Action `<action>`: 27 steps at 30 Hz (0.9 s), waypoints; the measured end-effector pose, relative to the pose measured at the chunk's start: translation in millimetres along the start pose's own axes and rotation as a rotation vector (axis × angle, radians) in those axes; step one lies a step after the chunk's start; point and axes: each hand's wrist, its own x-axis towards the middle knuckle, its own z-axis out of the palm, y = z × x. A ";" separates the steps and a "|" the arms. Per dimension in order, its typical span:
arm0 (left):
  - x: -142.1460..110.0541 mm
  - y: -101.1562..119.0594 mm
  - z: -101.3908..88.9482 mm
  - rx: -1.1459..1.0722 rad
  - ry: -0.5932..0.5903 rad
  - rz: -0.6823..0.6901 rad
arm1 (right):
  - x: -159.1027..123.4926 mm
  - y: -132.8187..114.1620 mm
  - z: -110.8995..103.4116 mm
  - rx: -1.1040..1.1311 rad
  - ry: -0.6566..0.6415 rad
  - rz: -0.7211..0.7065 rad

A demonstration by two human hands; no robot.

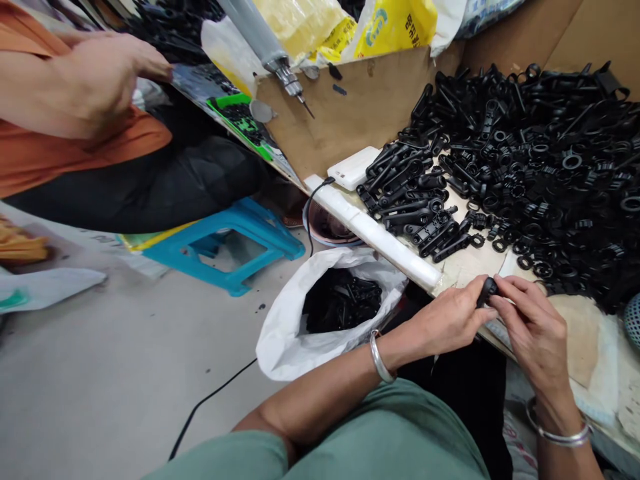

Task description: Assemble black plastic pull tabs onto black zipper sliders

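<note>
Between my two hands, at the table's front edge, is a small black plastic part [487,291] with a rounded end; the fingers cover much of it. My left hand [457,317] pinches it from the left side. From the right, my right hand [534,319] presses thumb and fingertips against the same part. Just beyond my hands lie loose black toothed rings [477,241] and a cluster of long black plastic arms [435,230]. A large heap of black rings and arms [545,153] spreads over the right side of the table.
An open white sack [285,333] with black parts inside stands on the floor below the table edge. A power screwdriver [280,67] hangs over the cardboard divider [345,113]. Beside a white box [353,168] runs a cable. Another person [75,100] sits left on a blue stool [225,247].
</note>
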 end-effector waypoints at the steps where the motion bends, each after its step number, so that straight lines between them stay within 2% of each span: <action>1: -0.4 2.0 -1.0 0.043 -0.019 -0.004 | -3.8 3.1 -4.0 0.058 -0.026 0.045; 4: -2.5 8.6 -3.3 0.124 -0.017 -0.006 | -16.0 15.4 -16.4 0.221 -0.059 0.205; 7: -5.9 13.9 -2.3 0.099 -0.036 0.032 | -25.6 24.8 -19.6 0.335 -0.109 0.357; 10: -9.6 14.0 2.3 0.020 -0.118 0.053 | -29.1 21.6 -8.8 0.333 -0.134 0.460; 12: -12.0 10.8 4.6 0.003 -0.094 0.031 | -26.9 12.5 2.1 0.271 -0.085 0.482; 14: -14.6 6.3 3.4 0.069 -0.026 0.030 | -20.3 2.5 10.7 0.223 -0.055 0.450; 16: -16.8 2.1 -3.0 0.237 0.058 0.103 | -8.6 -3.1 14.6 0.208 -0.076 0.382; 19: -15.9 -2.2 -22.9 0.607 0.240 0.272 | 18.6 2.2 14.7 0.174 -0.146 0.291; 21: -10.3 -4.0 -41.0 0.840 0.383 0.319 | 40.1 12.3 15.6 0.017 -0.163 0.194; 24: 5.2 -7.4 -68.4 1.056 0.512 0.262 | 68.9 27.1 23.3 -0.364 -0.199 0.011; 27: 24.4 -14.4 -86.6 1.116 0.487 0.127 | 87.3 36.0 35.2 -0.569 -0.298 -0.050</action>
